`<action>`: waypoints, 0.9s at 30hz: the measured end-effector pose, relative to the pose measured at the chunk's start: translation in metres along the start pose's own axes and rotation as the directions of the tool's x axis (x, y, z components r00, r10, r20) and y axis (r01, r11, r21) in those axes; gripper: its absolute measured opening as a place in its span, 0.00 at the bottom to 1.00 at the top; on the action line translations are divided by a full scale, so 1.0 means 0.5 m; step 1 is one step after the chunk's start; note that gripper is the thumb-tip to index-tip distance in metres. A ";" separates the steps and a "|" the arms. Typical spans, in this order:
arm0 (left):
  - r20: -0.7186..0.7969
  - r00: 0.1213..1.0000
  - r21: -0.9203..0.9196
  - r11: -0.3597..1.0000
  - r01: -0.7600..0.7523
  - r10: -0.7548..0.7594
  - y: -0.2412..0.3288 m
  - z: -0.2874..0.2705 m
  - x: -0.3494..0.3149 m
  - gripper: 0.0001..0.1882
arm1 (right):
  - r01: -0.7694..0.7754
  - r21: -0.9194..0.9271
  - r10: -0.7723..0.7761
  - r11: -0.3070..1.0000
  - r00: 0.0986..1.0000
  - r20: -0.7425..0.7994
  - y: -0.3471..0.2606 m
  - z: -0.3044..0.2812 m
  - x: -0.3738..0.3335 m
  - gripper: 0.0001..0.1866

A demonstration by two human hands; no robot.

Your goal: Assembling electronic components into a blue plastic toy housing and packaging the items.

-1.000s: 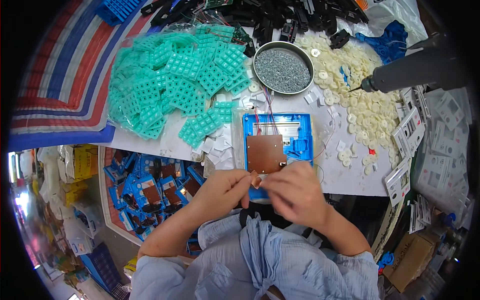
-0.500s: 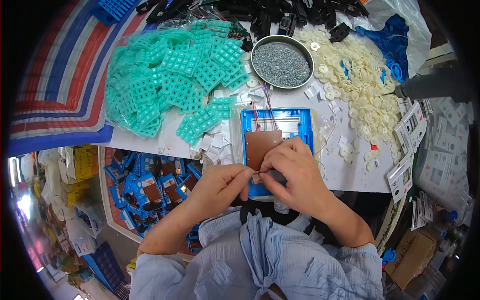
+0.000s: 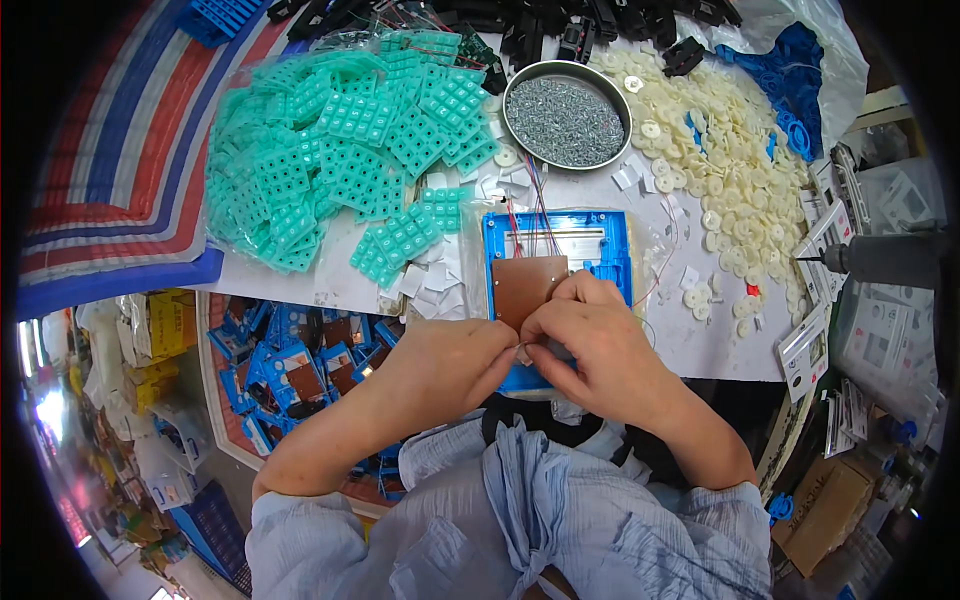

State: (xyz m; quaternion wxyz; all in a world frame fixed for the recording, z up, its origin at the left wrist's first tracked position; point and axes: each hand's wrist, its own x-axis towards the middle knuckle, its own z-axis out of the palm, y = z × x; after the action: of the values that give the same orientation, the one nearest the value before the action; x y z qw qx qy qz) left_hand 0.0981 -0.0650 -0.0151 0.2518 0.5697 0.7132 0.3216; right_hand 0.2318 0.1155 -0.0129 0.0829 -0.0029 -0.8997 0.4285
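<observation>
A blue plastic housing (image 3: pixel 612 262) lies on the table in front of me, on clear plastic wrapping. Over its middle lies a brown circuit board (image 3: pixel 525 285), and thin red and dark wires (image 3: pixel 540 205) run out past the far edge. My left hand (image 3: pixel 455 355) is closed at the board's near edge, thumb and fingers pinched together. My right hand (image 3: pixel 605 340) is closed in a pinch too, its fingertips meeting the left ones, and it covers the housing's right side. What the fingertips hold is too small and hidden to make out.
Turquoise keypad sheets (image 3: pixel 350 150) are heaped left. Behind the housing stands a round metal tin (image 3: pixel 624 140) of small screws, with cream discs (image 3: pixel 740 190) to its right. A dark driver-like tool (image 3: pixel 885 262) juts in from the right. Blue housings (image 3: pixel 290 375) fill a bin lower left.
My left hand has rolled over, its back now more upward, and its forearm has lifted. The fingertips are closer together. At the right, the dark tool has swung nearer me.
</observation>
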 end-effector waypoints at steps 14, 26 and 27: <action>0.021 0.957 -0.273 0.919 0.285 -0.291 0.020 -0.012 -0.010 0.08 | -0.030 0.022 0.029 0.999 0.999 0.042 0.009 -0.002 0.000 0.07; -0.115 0.991 -0.086 0.994 0.064 -0.074 0.009 0.015 0.001 0.06 | -0.032 0.003 0.031 0.999 0.998 0.053 0.007 -0.003 0.000 0.07; -0.120 0.991 -0.063 0.996 0.055 -0.063 0.009 0.016 0.001 0.05 | -0.029 0.005 0.029 1.000 0.998 0.054 0.007 -0.003 0.001 0.07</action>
State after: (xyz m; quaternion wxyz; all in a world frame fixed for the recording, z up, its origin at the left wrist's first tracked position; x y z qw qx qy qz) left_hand 0.1065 -0.0626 -0.0172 0.2339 0.5198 0.7339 0.3694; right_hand 0.2314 0.1189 -0.0149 0.0525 -0.0043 -0.9003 0.4321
